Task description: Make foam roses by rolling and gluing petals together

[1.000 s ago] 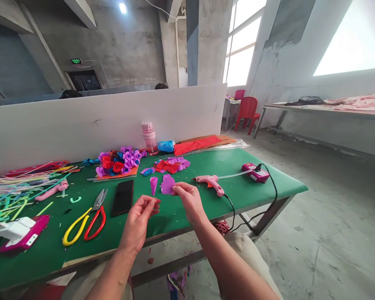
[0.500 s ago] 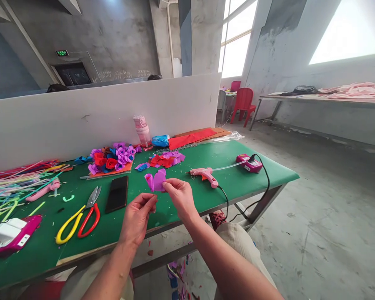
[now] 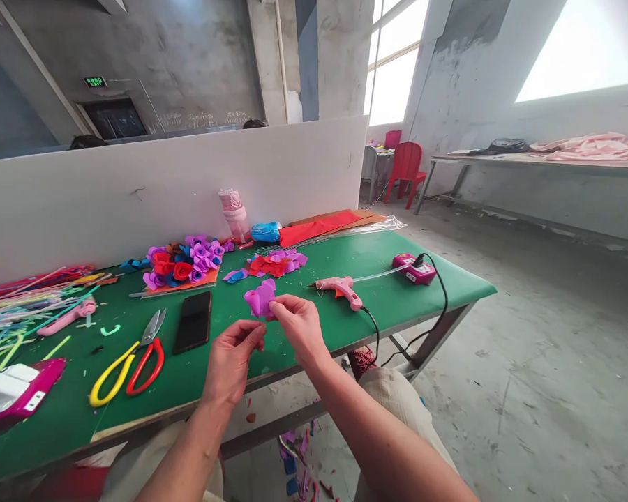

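Observation:
My left hand (image 3: 236, 352) is closed in a pinch just below a purple crepe-paper flower (image 3: 252, 302), around its thin stem, which is mostly hidden by the fingers. Between thumb and fingertips, my right hand (image 3: 299, 326) grips the edge of a purple petal (image 3: 264, 295) that lies against the flower. Both hands are held above the front part of the green table (image 3: 293, 348). To their right lies a pink glue gun (image 3: 341, 288) with its nozzle pointing left. Behind the flower is a pile of loose red, purple and blue petals (image 3: 272, 263).
Finished paper flowers (image 3: 182, 270) lie heaped at the back left. Scissors (image 3: 149, 338) with yellow and red handles and a black phone (image 3: 192, 322) are left of my hands. A pink bottle (image 3: 234, 215) stands by the white partition (image 3: 178, 181). A cord runs from a power strip (image 3: 414, 270) off the front edge.
The petal in my right hand has come closer around the flower, covering more of its curled centre. My left hand keeps its pinch. The whole view has shifted slightly.

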The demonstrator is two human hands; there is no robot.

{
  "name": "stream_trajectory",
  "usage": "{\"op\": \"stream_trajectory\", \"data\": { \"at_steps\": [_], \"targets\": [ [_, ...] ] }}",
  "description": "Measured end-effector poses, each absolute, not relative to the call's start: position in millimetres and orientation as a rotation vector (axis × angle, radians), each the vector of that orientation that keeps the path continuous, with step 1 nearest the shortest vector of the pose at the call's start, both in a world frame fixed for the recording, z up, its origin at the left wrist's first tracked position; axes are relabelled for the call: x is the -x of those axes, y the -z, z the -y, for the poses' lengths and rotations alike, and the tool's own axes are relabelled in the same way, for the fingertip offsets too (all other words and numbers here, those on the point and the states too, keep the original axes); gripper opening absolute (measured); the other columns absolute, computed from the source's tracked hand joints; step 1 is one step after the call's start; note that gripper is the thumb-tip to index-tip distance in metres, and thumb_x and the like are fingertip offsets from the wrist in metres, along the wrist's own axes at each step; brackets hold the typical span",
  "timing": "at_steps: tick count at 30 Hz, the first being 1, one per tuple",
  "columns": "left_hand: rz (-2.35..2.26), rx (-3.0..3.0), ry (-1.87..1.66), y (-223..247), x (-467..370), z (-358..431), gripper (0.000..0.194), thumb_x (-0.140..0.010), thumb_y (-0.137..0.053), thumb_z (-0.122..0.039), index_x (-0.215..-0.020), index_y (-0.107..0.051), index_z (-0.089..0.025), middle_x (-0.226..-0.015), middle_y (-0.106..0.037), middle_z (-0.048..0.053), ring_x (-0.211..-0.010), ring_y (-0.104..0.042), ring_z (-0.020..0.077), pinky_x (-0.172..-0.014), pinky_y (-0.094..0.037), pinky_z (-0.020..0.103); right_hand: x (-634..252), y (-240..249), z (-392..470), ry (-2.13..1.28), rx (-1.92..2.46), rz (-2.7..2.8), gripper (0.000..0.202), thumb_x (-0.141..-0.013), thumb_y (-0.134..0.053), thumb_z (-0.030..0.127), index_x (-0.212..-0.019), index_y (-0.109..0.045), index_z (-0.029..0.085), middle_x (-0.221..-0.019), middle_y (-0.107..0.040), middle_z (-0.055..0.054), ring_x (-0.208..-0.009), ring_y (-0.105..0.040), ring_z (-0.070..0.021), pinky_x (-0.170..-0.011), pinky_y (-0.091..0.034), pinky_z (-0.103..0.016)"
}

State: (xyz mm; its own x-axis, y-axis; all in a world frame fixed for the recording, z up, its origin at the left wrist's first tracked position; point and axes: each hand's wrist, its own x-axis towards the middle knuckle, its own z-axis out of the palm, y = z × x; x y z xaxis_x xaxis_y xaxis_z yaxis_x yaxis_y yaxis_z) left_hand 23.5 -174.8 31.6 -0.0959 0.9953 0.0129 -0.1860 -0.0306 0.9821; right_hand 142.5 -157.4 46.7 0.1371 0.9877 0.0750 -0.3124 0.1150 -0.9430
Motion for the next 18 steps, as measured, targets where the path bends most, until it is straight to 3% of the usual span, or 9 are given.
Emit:
{"op": "stream_trajectory", "data": {
  "at_steps": [18],
  "targets": [
    [-1.156,-1.137,-1.392,-34.3,-23.4,176.3,0.019,-0.060,-0.078,-0.030,-0.068,-0.068,-0.016,-0.054,-0.055,-0.003,-0.055,-0.046,0.0094,-0.055,-0.038,0.022,-141.2,-53.7,162.1,-1.268,0.880,0.885,0.015,-0.064,-0.058,0.028,-0.057,-0.063,0.016,-0.054,-0.056,0.003,-0.058,-0.049,-0.0121,-0.061,-0.041,-0.023]
  ]
}}
